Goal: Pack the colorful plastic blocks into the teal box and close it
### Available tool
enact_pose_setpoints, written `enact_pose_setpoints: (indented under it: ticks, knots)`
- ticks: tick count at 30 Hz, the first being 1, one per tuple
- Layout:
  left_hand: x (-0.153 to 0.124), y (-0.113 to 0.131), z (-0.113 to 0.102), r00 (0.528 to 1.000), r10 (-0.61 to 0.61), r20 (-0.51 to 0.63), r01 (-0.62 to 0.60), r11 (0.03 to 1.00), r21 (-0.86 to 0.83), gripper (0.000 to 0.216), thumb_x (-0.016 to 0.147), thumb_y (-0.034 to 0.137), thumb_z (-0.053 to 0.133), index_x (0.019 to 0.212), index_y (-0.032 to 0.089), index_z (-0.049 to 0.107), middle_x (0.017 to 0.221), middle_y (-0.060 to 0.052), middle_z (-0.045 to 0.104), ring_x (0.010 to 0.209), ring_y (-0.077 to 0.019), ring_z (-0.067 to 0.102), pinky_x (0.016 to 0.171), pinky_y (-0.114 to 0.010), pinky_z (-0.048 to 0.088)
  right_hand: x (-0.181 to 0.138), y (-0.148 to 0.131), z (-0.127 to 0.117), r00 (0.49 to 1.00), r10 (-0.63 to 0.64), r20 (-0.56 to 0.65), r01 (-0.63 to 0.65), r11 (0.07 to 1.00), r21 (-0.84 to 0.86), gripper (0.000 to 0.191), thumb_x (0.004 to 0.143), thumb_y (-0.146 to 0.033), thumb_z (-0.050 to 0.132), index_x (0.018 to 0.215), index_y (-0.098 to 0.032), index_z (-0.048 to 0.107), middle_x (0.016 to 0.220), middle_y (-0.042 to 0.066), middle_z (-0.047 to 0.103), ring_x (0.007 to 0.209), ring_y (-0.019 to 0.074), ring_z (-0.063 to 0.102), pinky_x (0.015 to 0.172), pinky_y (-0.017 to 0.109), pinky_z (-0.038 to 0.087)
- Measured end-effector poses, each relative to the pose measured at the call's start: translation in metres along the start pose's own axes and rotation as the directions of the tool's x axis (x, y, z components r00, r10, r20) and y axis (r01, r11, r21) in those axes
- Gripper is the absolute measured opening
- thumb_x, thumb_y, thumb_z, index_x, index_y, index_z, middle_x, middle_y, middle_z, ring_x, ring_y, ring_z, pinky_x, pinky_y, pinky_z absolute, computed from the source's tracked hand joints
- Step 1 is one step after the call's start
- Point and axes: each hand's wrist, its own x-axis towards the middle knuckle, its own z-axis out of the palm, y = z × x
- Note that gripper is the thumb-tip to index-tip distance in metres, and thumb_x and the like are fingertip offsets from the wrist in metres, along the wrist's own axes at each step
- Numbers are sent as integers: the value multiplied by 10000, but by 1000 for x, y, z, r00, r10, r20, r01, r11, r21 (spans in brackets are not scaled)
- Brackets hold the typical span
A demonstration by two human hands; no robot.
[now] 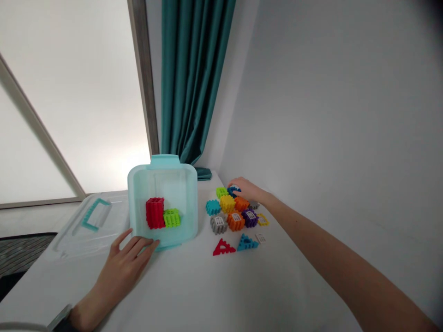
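A light teal plastic bin (194, 203) lies on its side with its mouth facing me. In it sit a red stack of notched building pieces (154, 213) and a lime green one (172, 218). My left hand (129, 258) rests at the bin's lower front edge, fingers stretched out and touching the rim. At the back of the group of pieces, my right hand (245, 190) has its fingers curled round a dark blue stack of notched pieces (233, 190), partly hidden by the fingers. Close by are lime green (221, 192), yellow (227, 203) and orange (241, 204) stacks.
Nearer stand turquoise (212, 207), grey (218, 223) and purple (249, 218) stacks. Red (223, 247) and blue (247, 242) triangular pieces lie in front. A clear lid (69, 226) with a teal handle lies left of the bin. A wall (328, 138) bounds the right side.
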Motion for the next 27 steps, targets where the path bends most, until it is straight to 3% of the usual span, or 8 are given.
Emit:
enact_pose_setpoints:
  ticks: [5, 17, 22, 27]
  knots:
    - [2, 1, 0, 999, -45, 13, 46, 999, -17, 300, 1016, 189, 402, 1081, 293, 676, 885, 22, 749, 849, -166, 688, 1156, -447, 261, 26, 31, 4, 995, -9, 101, 15, 998, -58, 638, 739, -197, 721, 1366, -216, 605, 1357, 122, 629, 1275, 318, 537, 1085, 411, 399]
    - [-6, 6, 5, 990, -139, 12, 140, 990, -29, 333, 956, 186, 416, 1062, 315, 704, 888, 0, 753, 857, -197, 689, 1181, -483, 250, 60, 45, 26, 953, -7, 304, 30, 997, -73, 869, 634, -195, 807, 1455, -249, 525, 1372, 131, 603, 1232, 321, 579, 1025, 372, 465]
    - [-8, 3, 8, 992, -125, -9, 125, 991, -47, 332, 965, 200, 418, 1045, 322, 715, 875, 11, 760, 831, -187, 691, 1186, -464, 244, 67, 44, 33, 953, -4, 304, 6, 1000, -5, 881, 563, -114, 812, 1401, -273, 589, 1320, 106, 654, 1191, 333, 614, 973, 352, 502]
    - [-9, 6, 7, 982, -187, 12, 188, 980, -62, 342, 977, 200, 408, 1044, 324, 720, 882, 7, 759, 866, -186, 688, 1186, -462, 243, 73, 43, 43, 953, -19, 303, 19, 1000, 4, 849, 585, -88, 783, 1390, -282, 596, 1349, 99, 646, 1197, 332, 623, 993, 366, 495]
